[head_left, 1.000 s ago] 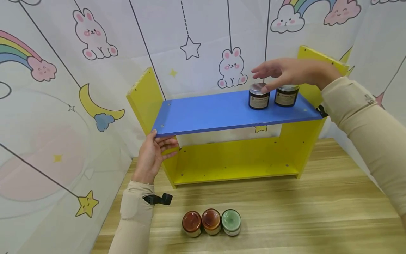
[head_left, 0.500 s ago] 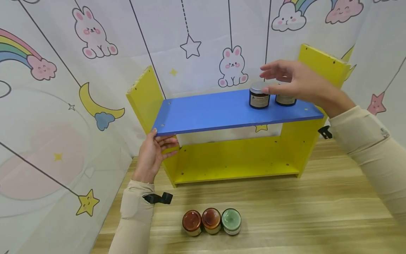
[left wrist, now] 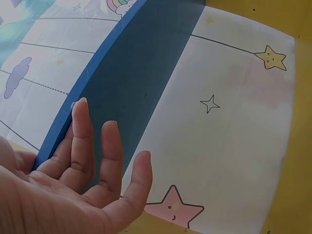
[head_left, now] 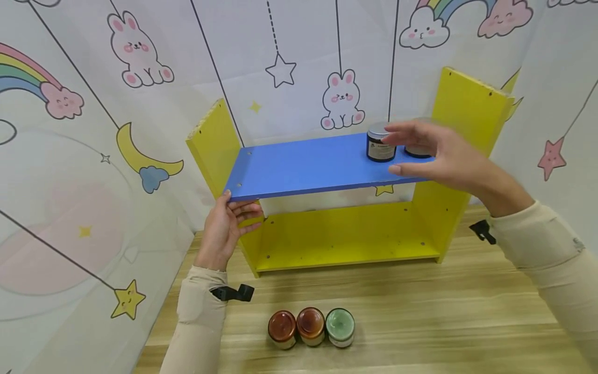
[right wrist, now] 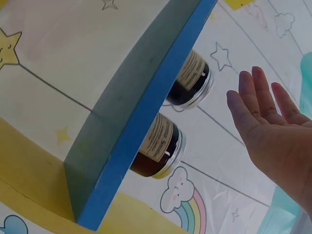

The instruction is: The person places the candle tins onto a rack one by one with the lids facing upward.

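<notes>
At far left, a beige sleeve runs off the bottom edge. Our left hand pinches the front left corner of the blue board, thumb at its edge, other fingers spread loosely below; the left wrist view cuts off most of the thumb. The board lies between the yellow side panels. Nearer us, three jars stand in a row on the wooden table: red-brown, amber, green; we see mostly their tops. Toward the board's right end, a dark jar stands upright, label too small to read. Beside it, a second dark jar is partly hidden by our right hand, which holds nothing, thumb and fingers wide apart, in front of the jars. The hand also covers the board's right front corner in the head view.
</notes>
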A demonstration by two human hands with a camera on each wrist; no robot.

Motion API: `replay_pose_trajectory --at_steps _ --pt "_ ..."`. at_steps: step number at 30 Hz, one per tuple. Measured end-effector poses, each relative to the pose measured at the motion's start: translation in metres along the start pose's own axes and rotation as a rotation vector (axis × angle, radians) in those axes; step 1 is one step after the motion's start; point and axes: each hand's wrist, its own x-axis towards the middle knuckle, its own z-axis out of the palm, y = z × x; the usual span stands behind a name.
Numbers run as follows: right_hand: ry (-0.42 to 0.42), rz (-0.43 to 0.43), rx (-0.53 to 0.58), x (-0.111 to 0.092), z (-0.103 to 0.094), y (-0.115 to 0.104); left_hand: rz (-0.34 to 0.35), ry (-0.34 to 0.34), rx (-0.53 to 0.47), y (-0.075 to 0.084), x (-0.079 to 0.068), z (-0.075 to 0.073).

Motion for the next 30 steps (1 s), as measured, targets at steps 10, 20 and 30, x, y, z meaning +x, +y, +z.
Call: replay_pose_trajectory --at_steps 10,20,30 --pt "-0.02 -0.048 0.069 -0.031 0.028 -0.002 0.003 0.007 0.005 0.0 0.0 0.0" --pt "-0.051 -0.033 0.096 -0.054 0.057 0.0 -0.003 0.006 0.006 0.0 0.0 0.0" --pt "-0.094 -0.044 0.155 -0.07 0.083 0.017 0.0 0.009 0.005 0.0 0.001 0.0"
